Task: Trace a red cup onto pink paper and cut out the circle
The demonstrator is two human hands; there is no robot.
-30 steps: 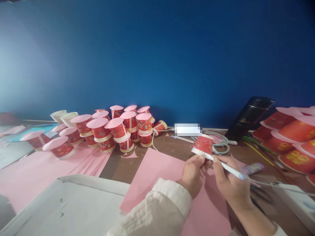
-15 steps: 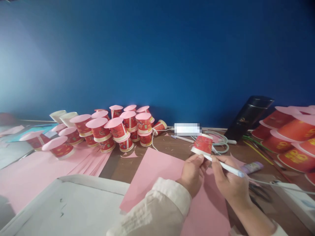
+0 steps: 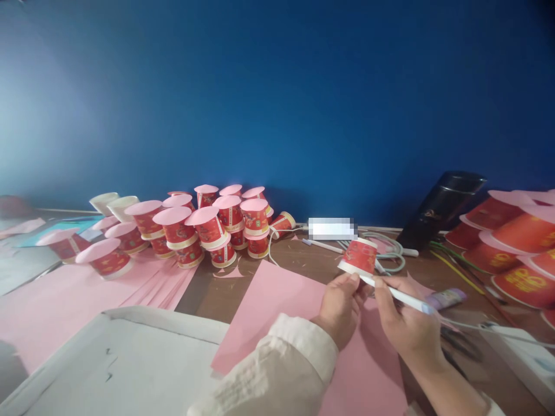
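Above a pink paper sheet (image 3: 277, 312), my left hand (image 3: 340, 306) pinches a red paper cup (image 3: 361, 255) by its white rim. The cup is upside down, its rim toward me. A white pen (image 3: 403, 296) with a pale blue end is gripped in my right hand (image 3: 407, 323), its tip at the cup's rim. The fingers of both hands nearly meet below the cup, so some of them are hidden. Red cups topped with pink paper discs (image 3: 208, 225) stand in stacked rows on the left.
A white tray lid (image 3: 143, 370) lies front left. A dark cylindrical bottle (image 3: 437, 211) leans by the blue wall, beside more red cups (image 3: 520, 283). Coiled cables (image 3: 390, 254), a glue stick (image 3: 446, 299) and scissors (image 3: 463, 344) lie around my right hand.
Both hands keep their grip on the cup and pen, with hardly any motion. The view has shifted very slightly.
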